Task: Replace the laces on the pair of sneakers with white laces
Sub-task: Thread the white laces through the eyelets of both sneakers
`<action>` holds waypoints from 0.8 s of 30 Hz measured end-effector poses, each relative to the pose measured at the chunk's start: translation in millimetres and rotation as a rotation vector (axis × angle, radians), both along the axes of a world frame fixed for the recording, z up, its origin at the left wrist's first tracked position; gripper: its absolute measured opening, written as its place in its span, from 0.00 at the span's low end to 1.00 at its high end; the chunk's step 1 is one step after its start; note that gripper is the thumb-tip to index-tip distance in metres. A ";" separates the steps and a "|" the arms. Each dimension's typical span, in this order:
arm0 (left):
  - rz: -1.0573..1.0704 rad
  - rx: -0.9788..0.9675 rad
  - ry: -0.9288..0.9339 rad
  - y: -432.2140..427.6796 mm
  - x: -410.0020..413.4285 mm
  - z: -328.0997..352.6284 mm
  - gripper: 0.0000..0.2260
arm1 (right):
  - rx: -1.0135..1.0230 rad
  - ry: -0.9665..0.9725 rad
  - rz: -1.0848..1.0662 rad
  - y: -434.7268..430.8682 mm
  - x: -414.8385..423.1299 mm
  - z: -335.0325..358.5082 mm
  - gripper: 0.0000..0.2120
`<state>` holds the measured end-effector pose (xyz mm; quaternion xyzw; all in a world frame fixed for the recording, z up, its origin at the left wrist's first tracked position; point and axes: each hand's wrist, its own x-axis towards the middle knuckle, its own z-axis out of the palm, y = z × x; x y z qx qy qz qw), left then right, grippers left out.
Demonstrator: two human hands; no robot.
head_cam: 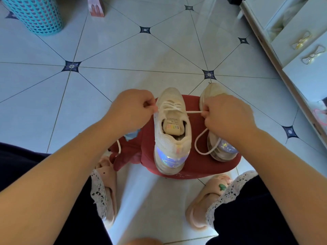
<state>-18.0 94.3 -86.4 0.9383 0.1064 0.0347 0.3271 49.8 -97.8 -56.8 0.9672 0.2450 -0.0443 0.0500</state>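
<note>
While the sneaker (pixel 172 138) stood upright on the red stool (pixel 194 165), you pinched the white lace (pixel 193 112) taut in curled fingers, left hand (pixel 131 110) at its left edge, right hand (pixel 228 117) over the second sneaker (pixel 223 147) by the stool's right rim; open tiled floor (pixel 141 68) lay beyond.

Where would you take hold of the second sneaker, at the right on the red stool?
The second sneaker is probably best taken by its heel, from the near side: that end points toward the person and is open to reach, while the right hand, pinching the lace, covers its middle.
</note>
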 end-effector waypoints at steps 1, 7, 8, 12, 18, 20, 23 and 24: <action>0.006 0.001 0.006 4.1 -1.3 1.6 0.06 | -0.022 -0.019 -0.032 -2.1 1.1 3.1 0.06; -0.054 -0.064 0.075 -1.6 -0.8 3.0 0.04 | -0.059 0.072 -0.012 -0.4 -2.3 -3.6 0.05; -0.058 -0.082 0.080 -3.1 0.0 2.0 0.04 | -0.010 0.109 -0.012 -0.7 -1.2 -4.3 0.07; -0.051 -0.127 0.072 -8.5 4.1 -1.7 0.03 | 0.187 0.160 0.054 3.0 -0.3 -10.7 0.09; -0.035 -0.089 0.003 -10.3 3.3 -3.4 0.05 | 0.345 0.162 0.079 6.3 -2.8 -14.6 0.13; -0.036 -0.062 0.000 -9.6 3.1 -4.4 0.05 | 0.365 0.152 0.108 6.1 -3.5 -12.4 0.11; -0.018 -0.011 0.004 -8.7 2.6 -6.2 0.05 | 0.175 -0.019 0.139 3.0 -3.2 -11.6 0.08; -0.003 -0.007 0.005 -7.4 2.2 -5.8 0.06 | 0.098 -0.065 0.123 1.7 -3.7 -11.4 0.08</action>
